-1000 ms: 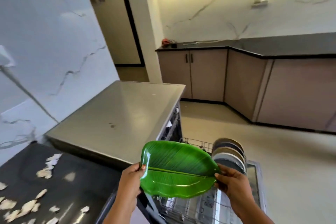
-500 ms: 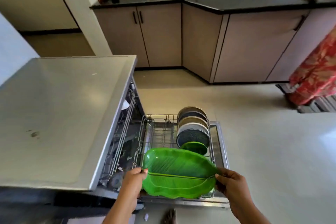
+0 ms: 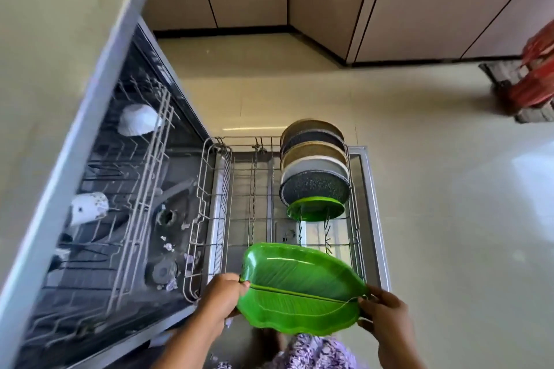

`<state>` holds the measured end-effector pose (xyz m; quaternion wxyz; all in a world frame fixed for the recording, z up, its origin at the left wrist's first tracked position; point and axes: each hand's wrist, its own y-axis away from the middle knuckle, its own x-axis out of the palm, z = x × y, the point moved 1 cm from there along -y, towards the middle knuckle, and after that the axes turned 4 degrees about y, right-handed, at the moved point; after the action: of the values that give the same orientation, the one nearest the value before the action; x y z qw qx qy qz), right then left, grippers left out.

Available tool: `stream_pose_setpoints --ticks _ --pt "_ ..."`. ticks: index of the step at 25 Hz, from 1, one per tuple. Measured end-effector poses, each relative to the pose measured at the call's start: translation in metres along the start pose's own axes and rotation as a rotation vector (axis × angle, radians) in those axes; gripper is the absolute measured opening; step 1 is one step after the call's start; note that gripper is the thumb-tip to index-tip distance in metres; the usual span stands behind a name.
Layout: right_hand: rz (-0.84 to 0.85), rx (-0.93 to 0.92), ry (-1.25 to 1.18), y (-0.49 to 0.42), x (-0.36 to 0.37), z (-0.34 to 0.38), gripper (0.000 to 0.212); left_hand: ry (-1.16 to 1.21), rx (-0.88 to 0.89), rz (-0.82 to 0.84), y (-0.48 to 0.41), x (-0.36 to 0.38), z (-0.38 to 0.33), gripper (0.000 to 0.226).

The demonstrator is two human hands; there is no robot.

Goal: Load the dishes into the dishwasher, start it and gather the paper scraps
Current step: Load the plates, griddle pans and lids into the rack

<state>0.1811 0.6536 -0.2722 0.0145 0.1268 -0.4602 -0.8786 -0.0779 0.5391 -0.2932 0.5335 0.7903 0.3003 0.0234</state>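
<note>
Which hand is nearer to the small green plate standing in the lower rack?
Right, though only slightly. The right hand holds the leaf-shaped plate below and right of the small green plate; the left hand grips the opposite end, farther left.

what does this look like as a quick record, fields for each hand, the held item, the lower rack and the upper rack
left hand: grips left end of leaf plate
right hand: grips right end of leaf plate
leaf plate: green, leaf-shaped, held over near end of lower rack
lower rack: pulled out; row of round plates standing on edge at right, small green plate nearest
upper rack: white cups inside
</note>
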Motion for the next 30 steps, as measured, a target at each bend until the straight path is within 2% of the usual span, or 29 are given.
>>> stream_pose_setpoints --ticks 4,7,11,14,16,20,26,30 --pt "-0.055 -0.042 0.137 -0.069 0.015 -0.014 0.023 -0.001 -0.038 0.005 -0.058 0.032 0.012 0.009" --pt "-0.128 -0.098 0.239 -0.123 0.022 -0.017 0.024 0.002 -0.014 -0.046 -0.09 0.061 0.001 0.021" --pt "-0.179 -0.338 0.533 -0.162 0.035 0.012 0.022 0.015 0.069 -0.136 -0.125 0.074 -0.025 0.031" --pt "-0.207 -0.522 0.634 -0.19 0.048 0.036 0.015 -0.068 0.22 -0.231 -0.145 0.085 -0.041 0.004" --pt "-0.224 -0.632 0.675 -0.21 0.055 0.042 0.013 -0.092 0.292 -0.29 -0.16 0.097 -0.045 0.02" --pt "-0.267 -0.722 0.747 -0.236 0.062 0.042 0.013 -0.039 0.305 -0.265 -0.185 0.119 -0.043 0.026" --pt "-0.227 -0.86 0.886 -0.245 0.071 0.027 0.014 -0.037 0.234 -0.194 -0.225 0.126 -0.02 0.028" --pt "-0.198 -0.882 1.09 -0.254 0.077 0.024 0.018 -0.056 0.244 -0.174 -0.235 0.131 -0.019 0.028"
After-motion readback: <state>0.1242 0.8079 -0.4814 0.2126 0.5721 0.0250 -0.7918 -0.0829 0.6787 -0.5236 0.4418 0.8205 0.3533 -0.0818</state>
